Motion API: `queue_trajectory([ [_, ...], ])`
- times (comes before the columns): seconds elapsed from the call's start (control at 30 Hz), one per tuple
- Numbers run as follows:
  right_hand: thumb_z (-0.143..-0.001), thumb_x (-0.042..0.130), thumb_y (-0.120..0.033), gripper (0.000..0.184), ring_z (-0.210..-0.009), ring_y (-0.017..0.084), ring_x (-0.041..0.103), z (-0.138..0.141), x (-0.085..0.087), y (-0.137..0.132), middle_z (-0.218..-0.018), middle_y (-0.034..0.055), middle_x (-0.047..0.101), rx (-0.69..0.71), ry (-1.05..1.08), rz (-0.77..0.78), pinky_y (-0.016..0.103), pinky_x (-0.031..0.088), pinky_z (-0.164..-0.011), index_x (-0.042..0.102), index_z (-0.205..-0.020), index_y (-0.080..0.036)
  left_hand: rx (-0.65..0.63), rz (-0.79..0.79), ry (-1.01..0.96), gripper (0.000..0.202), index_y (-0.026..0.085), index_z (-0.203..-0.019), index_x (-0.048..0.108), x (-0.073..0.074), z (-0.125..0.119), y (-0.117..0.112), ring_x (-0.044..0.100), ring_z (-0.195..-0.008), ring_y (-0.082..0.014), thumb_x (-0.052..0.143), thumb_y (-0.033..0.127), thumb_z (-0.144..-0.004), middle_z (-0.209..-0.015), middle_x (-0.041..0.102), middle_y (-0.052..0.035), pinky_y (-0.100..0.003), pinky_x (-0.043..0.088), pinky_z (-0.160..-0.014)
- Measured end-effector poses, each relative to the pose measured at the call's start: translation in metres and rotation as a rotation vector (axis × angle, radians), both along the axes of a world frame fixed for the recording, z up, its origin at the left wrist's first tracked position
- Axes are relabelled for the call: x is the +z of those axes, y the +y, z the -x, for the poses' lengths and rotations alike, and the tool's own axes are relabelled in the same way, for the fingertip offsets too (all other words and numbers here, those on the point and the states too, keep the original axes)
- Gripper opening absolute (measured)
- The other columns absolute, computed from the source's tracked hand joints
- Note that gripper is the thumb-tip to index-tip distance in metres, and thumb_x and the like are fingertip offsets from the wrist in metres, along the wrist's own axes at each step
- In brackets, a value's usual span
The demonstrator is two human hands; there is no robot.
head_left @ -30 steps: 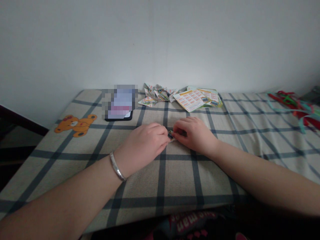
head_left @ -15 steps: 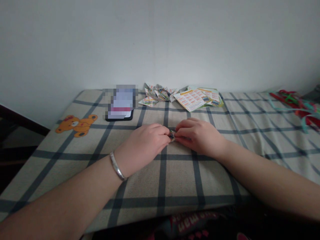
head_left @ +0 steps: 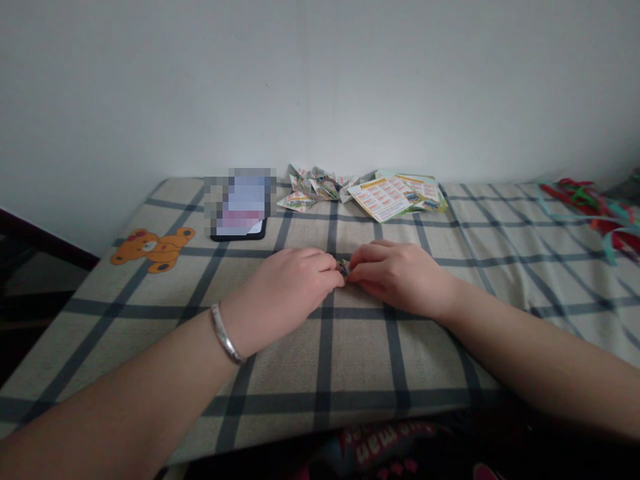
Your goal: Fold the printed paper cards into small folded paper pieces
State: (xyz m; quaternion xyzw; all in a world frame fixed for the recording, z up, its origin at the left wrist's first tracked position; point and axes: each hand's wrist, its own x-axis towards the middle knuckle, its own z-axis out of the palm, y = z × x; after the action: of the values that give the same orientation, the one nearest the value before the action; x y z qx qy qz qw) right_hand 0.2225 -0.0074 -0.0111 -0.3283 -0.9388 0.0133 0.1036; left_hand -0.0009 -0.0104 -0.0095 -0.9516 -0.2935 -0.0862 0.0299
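Note:
My left hand (head_left: 300, 283) and my right hand (head_left: 400, 273) meet over the middle of the checked tablecloth (head_left: 280, 373). Between their fingertips is a small folded piece of printed paper (head_left: 344, 267), pinched from both sides. Only a narrow strip of it shows; the fingers hide the rest. Both hands are closed, with the fingers bent down close to the cloth. A silver bracelet (head_left: 226, 335) circles my left wrist.
Toward the wall lie several folded paper shapes (head_left: 320, 183) and flat printed cards (head_left: 383, 199). A phone (head_left: 243, 207) with a blurred screen is left of them. A flat orange bear (head_left: 153, 249) lies at the left, and red and green ribbons (head_left: 600, 207) at the far right.
My left forearm and bracelet have shifted slightly left, and the fingers of both hands have moved a little around the paper. The things behind stay in place.

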Motion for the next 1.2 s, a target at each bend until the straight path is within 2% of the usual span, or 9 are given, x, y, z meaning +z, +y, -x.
queue_trajectory([
  [0.13, -0.093, 0.050, -0.021, 0.020, -0.083, 0.015, 0.059, 0.003, 0.002, 0.000, -0.095, 0.0047, 0.066, -0.013, -0.041, -0.007, 0.028, 0.043, -0.070, 0.070, -0.090, -0.020, 0.012, 0.001, 0.032, 0.014, 0.020, -0.094, 0.067, 0.002, -0.003, -0.003, 0.059, -0.097, -0.0238, 0.053, 0.019, -0.091, -0.099, 0.065, -0.0043, -0.042, 0.048, -0.087],
  [0.3, -0.092, 0.052, -0.021, 0.019, -0.078, 0.015, 0.057, 0.005, 0.005, -0.001, -0.092, 0.0048, 0.066, 0.013, -0.079, -0.053, 0.028, 0.041, -0.068, 0.070, -0.086, -0.019, 0.017, -0.024, 0.035, 0.014, 0.019, -0.089, 0.066, 0.003, -0.005, -0.004, 0.057, -0.094, -0.0233, 0.052, 0.019, -0.090, -0.093, 0.063, -0.0042, -0.042, 0.048, -0.085],
  [0.5, -0.091, 0.053, -0.024, 0.019, -0.078, 0.015, 0.058, 0.002, 0.006, -0.002, -0.095, 0.0030, 0.068, -0.023, -0.062, -0.043, 0.028, 0.038, -0.064, 0.071, -0.086, -0.020, -0.021, 0.042, 0.015, 0.016, 0.020, -0.093, 0.067, 0.005, -0.001, 0.002, 0.056, -0.100, -0.0220, 0.051, 0.019, -0.091, -0.098, 0.064, -0.0034, -0.041, 0.045, -0.093],
  [0.63, -0.091, 0.052, -0.026, 0.020, -0.077, 0.014, 0.059, 0.000, 0.008, -0.004, -0.097, 0.0028, 0.068, -0.041, -0.092, -0.064, 0.028, 0.036, -0.062, 0.071, -0.086, -0.021, -0.023, 0.022, 0.026, 0.016, 0.020, -0.093, 0.067, 0.006, 0.000, 0.002, 0.055, -0.102, -0.0228, 0.051, 0.019, -0.090, -0.099, 0.064, -0.0036, -0.043, 0.043, -0.096],
  [0.93, -0.091, 0.054, -0.027, 0.020, -0.073, 0.013, 0.059, -0.003, 0.011, -0.005, -0.093, 0.0017, 0.067, -0.057, -0.105, -0.071, 0.028, 0.032, -0.060, 0.073, -0.087, -0.024, -0.043, 0.012, 0.034, 0.016, 0.021, -0.095, 0.067, 0.005, 0.001, 0.005, 0.056, -0.100, -0.0219, 0.055, 0.014, -0.086, -0.099, 0.066, -0.0013, -0.043, 0.041, -0.099],
  [1.2, -0.090, 0.056, -0.026, 0.018, -0.074, 0.013, 0.061, -0.007, 0.014, -0.005, -0.089, -0.0006, 0.069, -0.071, -0.142, -0.060, 0.028, 0.027, -0.057, 0.074, -0.088, -0.026, -0.015, 0.038, 0.010, 0.025, 0.022, -0.093, 0.070, 0.009, 0.002, 0.002, 0.059, -0.101, -0.0204, 0.052, 0.010, -0.081, -0.104, 0.070, 0.0002, -0.041, 0.042, -0.098],
])
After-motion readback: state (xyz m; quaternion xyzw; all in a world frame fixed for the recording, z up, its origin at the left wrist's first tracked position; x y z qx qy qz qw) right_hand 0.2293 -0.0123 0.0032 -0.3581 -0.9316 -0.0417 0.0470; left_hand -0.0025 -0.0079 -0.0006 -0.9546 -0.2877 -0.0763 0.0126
